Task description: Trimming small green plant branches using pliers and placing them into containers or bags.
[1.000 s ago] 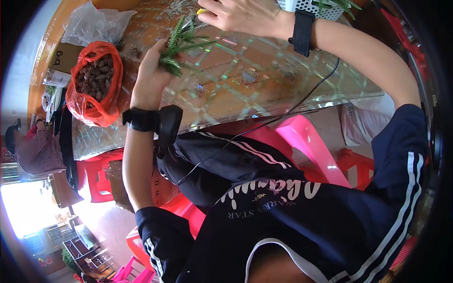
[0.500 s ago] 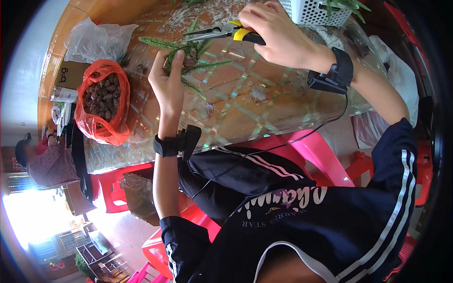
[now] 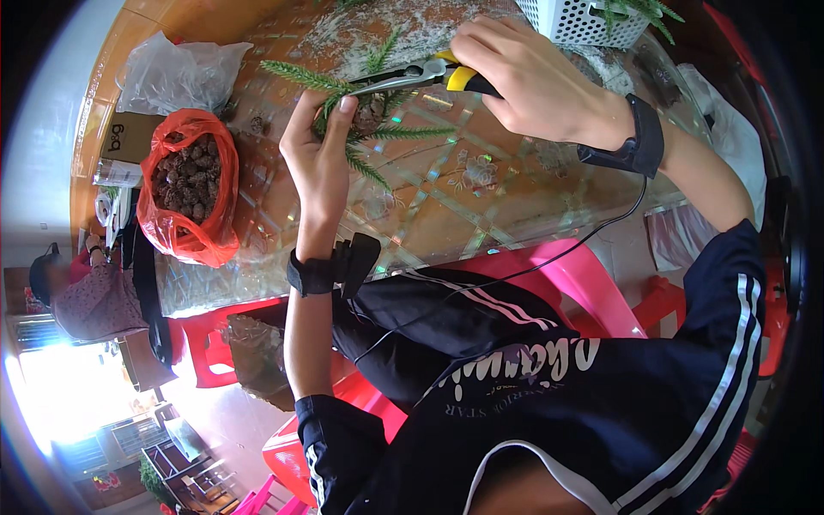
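Note:
Between the thumb and fingers of my left hand is an artificial pine sprig with several green needle branches spread outward. A brown pine cone sits at its middle. My right hand is closed round the yellow-and-black handles of long-nose pliers. The pliers' jaws point left and reach the sprig close to my left thumb tip. Whether the jaws grip anything there I cannot make out. Both hands are above the table.
A red plastic bag full of pine cones stands at the left, beside a cardboard box and a clear plastic bag. A white perforated basket is at the far right. Another person is at the left.
My right hand has moved slightly right and down. The pliers' jaws now lie against the sprig near my left thumb. My left hand and the sprig have shifted a little right.

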Demonstrator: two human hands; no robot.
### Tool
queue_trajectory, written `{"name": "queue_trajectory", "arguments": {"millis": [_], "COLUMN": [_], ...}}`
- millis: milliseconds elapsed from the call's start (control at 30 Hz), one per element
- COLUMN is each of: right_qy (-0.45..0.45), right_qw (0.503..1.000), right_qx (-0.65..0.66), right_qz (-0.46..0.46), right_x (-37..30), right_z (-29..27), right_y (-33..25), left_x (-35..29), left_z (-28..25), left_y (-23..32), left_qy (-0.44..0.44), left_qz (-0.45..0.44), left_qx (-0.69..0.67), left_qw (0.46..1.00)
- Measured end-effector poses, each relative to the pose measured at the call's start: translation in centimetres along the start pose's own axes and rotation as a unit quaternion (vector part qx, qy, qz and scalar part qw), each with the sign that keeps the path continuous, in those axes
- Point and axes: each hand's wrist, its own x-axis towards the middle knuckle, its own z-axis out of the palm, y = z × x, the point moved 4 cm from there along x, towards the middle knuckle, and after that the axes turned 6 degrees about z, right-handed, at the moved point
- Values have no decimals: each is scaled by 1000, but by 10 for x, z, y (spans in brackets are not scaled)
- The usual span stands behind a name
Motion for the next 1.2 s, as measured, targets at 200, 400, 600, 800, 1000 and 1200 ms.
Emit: {"name": "queue_trajectory", "arguments": {"millis": [200, 400, 600, 800, 1000, 1200], "right_qy": [-9, -37, -46, -14, -21, 2], "right_qw": [1000, 998, 990, 913, 848, 833], "right_qx": [6, 24, 5, -25, -44, -138], "right_qz": [0, 41, 136, 407, 528, 535], "right_x": [2, -6, 3, -1, -25, 0], "right_z": [-5, -5, -30, -101, -114, -105], "right_y": [2, 11, 36, 155, 272, 252], "left_x": [-1, 0, 6, -5, -7, -7], "left_z": [2, 11, 23, 6, 12, 10], "left_y": [-4, 1, -6, -59, -123, -144], "left_qy": [7, -3, 42, 31, 132, 128], "left_qz": [-33, -53, -96, -266, -349, -289], "left_qx": [-73, -103, -259, -428, -596, -570], "left_qw": [997, 993, 960, 863, 711, 758]}}
